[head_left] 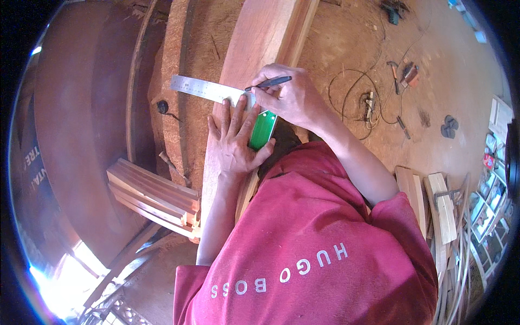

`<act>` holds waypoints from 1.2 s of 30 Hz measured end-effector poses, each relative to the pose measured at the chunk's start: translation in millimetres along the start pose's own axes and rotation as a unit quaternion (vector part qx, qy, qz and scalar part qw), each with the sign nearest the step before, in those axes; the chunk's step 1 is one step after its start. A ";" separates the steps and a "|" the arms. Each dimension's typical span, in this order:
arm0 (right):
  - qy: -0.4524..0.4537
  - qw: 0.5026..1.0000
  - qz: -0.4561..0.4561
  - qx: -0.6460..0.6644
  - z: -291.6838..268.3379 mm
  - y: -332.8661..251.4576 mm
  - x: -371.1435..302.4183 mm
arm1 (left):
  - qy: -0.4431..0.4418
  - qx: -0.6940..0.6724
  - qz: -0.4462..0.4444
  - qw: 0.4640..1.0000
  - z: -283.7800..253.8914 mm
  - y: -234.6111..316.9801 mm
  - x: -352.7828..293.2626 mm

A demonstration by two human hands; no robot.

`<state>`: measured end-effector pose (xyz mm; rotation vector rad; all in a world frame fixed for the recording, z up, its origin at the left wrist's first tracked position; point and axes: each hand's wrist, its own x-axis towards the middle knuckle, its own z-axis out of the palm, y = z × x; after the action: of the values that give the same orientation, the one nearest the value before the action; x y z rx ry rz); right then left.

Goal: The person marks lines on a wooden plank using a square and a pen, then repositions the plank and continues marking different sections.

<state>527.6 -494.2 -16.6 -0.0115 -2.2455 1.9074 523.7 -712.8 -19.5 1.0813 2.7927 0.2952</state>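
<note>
A long reddish wooden plank (252, 38) runs away from me under both hands. A try square with a metal blade (197, 88) and a green handle (262, 131) lies across it, the blade reaching past the plank's left edge. My left hand (234, 145) holds the square against the wood, its fingers pressing on the blade and its thumb beside the handle. In my right hand (295, 100) a black pen (275, 82) is pinched, its tip at the blade's edge near the handle. Any mark under the tip is too small to make out.
Stacked wood pieces (154, 197) lie to the left of the plank. A hammer (394, 77), a coiled cable (370, 105) and a power tool (391, 13) lie on the dusty floor at right. Long boards (441, 208) rest at the lower right.
</note>
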 end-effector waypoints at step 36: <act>-0.044 0.989 -0.042 -0.136 -19.6 -25.0 1.8 | -0.004 0.013 0.002 1.000 1.3 -3.2 -2.7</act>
<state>531.8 -479.0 11.0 0.1269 -2.5037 1.5769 523.9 -716.8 -21.4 1.0919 2.7958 0.2563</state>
